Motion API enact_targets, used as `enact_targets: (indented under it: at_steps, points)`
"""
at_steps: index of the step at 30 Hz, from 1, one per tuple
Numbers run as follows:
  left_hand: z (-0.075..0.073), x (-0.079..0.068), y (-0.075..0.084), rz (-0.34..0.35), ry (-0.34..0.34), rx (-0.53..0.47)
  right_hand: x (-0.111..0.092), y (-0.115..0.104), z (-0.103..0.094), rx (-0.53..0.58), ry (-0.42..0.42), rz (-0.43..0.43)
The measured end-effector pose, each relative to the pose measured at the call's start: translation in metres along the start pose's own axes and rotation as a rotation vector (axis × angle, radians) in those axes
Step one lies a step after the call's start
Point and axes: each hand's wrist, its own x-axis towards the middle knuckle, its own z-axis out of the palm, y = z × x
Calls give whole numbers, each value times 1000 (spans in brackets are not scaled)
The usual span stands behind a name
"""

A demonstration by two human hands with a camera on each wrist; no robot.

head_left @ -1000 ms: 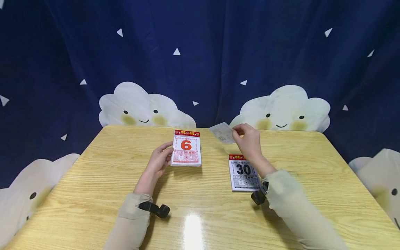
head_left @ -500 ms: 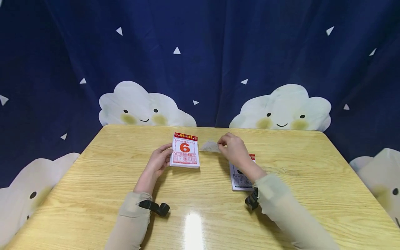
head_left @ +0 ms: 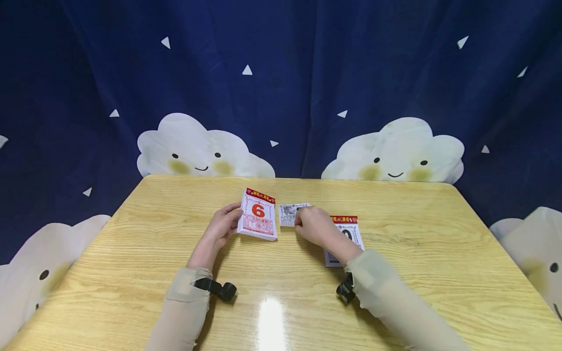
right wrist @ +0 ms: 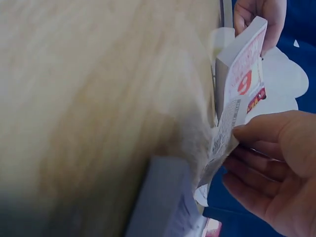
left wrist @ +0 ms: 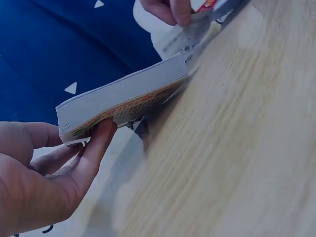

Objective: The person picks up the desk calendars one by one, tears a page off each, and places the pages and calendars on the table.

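My left hand (head_left: 223, 225) grips the left edge of a thick tear-off calendar (head_left: 258, 219) with a red header and a large red 6. The calendar is tilted above the table, its thick paper block showing in the left wrist view. To its right, my right hand (head_left: 319, 226) pinches a thin loose calendar page (head_left: 287, 215) printed in black. In the right wrist view the page (right wrist: 224, 131) bends from thumb and fingers beside the red-6 calendar. A second tear-off calendar (head_left: 356, 235) with black print lies on the table, partly hidden under my right forearm.
Everything sits over a light wooden table (head_left: 131, 273). A dark blue curtain (head_left: 281, 87) with white triangles and smiling clouds hangs behind its far edge. Each wrist wears a black camera strap, as on the left wrist camera (head_left: 226, 291).
My right hand has brought the loose page left and down to the table beside the red-6 calendar, its printed face now showing. My left hand has turned that calendar slightly clockwise.
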Motion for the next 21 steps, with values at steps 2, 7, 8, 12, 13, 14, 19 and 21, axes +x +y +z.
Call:
enact_targets:
  at_steps: [2, 7, 8, 12, 13, 14, 19, 21]
  points:
    - [-1, 1, 0, -8, 17, 27, 0, -2, 3, 1, -31, 1]
    - [-4, 4, 2, -1, 36, 123, 0, 1, 15, 13, -57, -21]
    - [-5, 3, 2, 7, 37, 144, 0, 1, 17, 13, -57, -25]
    - [-5, 4, 3, 42, 61, 215, -1, -1, 20, 9, -50, -34]
    - [-4, 4, 3, 46, 74, 231, -2, -1, 20, 4, -53, -33]
    - [-4, 5, 3, 44, 88, 248, -3, -5, 15, 2, -75, -6]
    - [-2, 7, 0, 28, 143, 307, -4, -5, 15, 5, -94, -5]
    - [-2, 7, -1, 34, 148, 318, -5, -5, 15, 11, -95, -9]
